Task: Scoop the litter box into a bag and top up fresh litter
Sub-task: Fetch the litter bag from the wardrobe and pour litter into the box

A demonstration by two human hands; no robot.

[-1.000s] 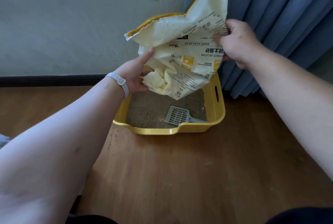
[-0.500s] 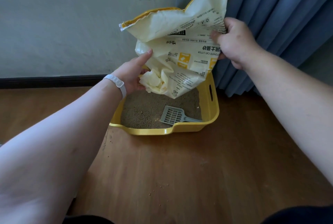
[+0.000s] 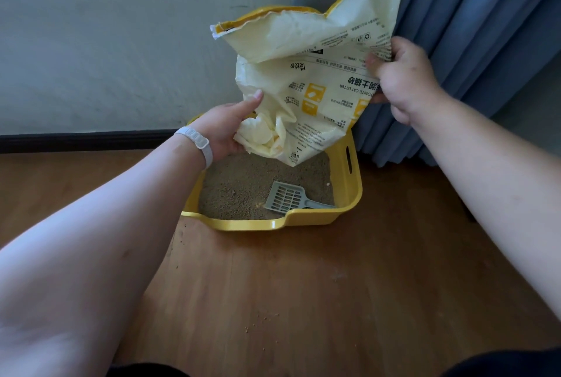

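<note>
Surroundings first: yellow litter box (image 3: 354,194) sits on the wood floor (image 3: 349,285), tucked into the corner where the pale wall (image 3: 121,43) meets the blue curtain (image 3: 485,43). Dark baseboard (image 3: 76,141) runs along the wall's foot. The curtain hangs just beside the box's right wall, the one with the handle slot.

Box has brown litter (image 3: 239,188) across the bottom. Grey slotted scoop (image 3: 287,198) lies on the litter near the front right, handle pointing at the right corner. A few loose grains (image 3: 261,320) on the floor in front of the box, more specks by its front-left corner.

Obstruction: the litter bag (image 3: 318,88) hangs over the back half of the box and hides the rear wall and the litter there. My left forearm covers the box's left rim.

Bag: cream with yellow panels, crumpled, held in the air above the box, not touching the litter as far as I can see. Print reads upside down from my side. Ragged edge at the top, yellow showing along it. No grains visible falling out.

Left hand (image 3: 224,127): white wristband (image 3: 197,141) on the wrist. Thumb straight, lying against the bag's left side. Other fingers go behind the bunched lower corner, out of sight; that corner sits in my palm.

Right hand (image 3: 403,79): up high at the bag's right edge, fingers curled tight, pinching the sheet between thumb on the near face and fingers behind.
</note>
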